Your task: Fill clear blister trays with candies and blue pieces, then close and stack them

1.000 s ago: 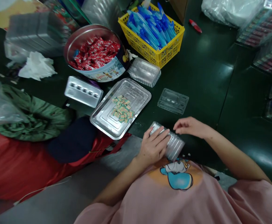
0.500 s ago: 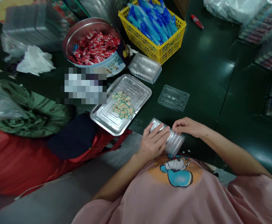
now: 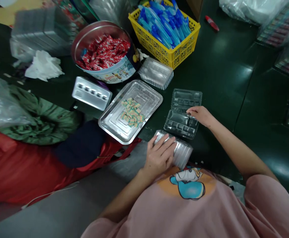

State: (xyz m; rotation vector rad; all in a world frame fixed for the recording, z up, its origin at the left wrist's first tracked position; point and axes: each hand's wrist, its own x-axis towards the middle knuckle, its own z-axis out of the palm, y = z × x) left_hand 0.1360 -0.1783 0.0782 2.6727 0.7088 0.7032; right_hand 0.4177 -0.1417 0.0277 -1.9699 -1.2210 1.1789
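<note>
"Head view: what do the containers hold?"

"Red wrapped pieces (image 3: 106, 51) fill the round tin (image 3: 117, 73); blue pieces (image 3: 162, 28), the yellow lattice basket (image 3: 182, 59). Small squares (image 3: 132, 114) lie on the shiny metal tray (image 3: 145, 94)."

"Your hands?"

"My left hand (image 3: 160, 153), fingers apart, grips the ridged clear stack (image 3: 183, 153). My right hand (image 3: 200, 115), palm down, pinches the compartmented clear tray (image 3: 180, 124) beside its twin (image 3: 187, 97)."

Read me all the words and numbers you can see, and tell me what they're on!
Nothing reads clearly.
Round tin: red mark, maybe lettering, too blurred.
Stacked packs, far right: any print too blurred.
Clear tray at the right hand: no lettering seen.
</note>
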